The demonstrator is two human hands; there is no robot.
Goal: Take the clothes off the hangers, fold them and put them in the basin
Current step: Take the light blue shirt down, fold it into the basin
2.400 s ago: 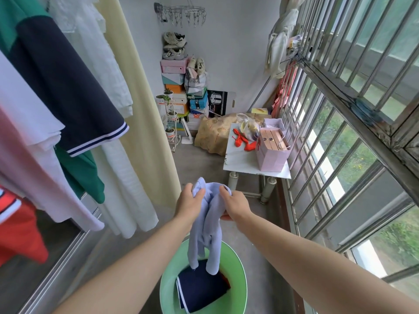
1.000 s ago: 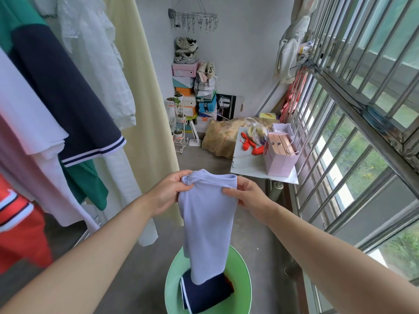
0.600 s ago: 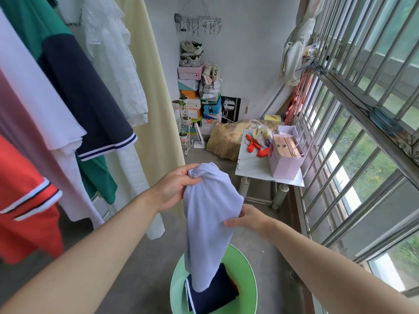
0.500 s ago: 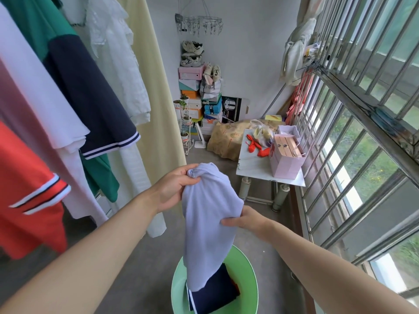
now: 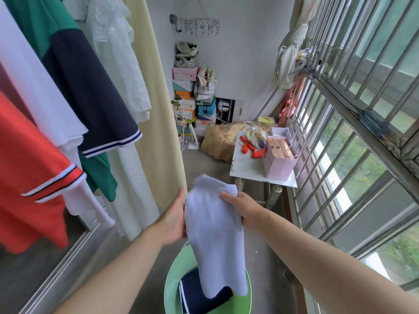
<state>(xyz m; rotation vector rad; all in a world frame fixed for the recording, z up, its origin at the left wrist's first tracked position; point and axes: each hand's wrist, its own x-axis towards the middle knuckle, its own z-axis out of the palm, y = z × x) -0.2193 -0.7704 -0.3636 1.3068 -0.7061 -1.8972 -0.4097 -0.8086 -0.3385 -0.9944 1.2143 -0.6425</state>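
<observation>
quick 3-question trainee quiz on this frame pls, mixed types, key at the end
1. True or false: the lilac garment lies folded inside the green basin.
2. What already lies in the basin? A: a pair of shoes. B: a folded navy garment. C: a pink bag.
3. What colour is the nearest shirt still hanging on the left?

Key
1. False. It is up between the left hand and the right hand, hanging down over the basin.
2. B.
3. Red: the red shirt with striped sleeve trim.
</observation>
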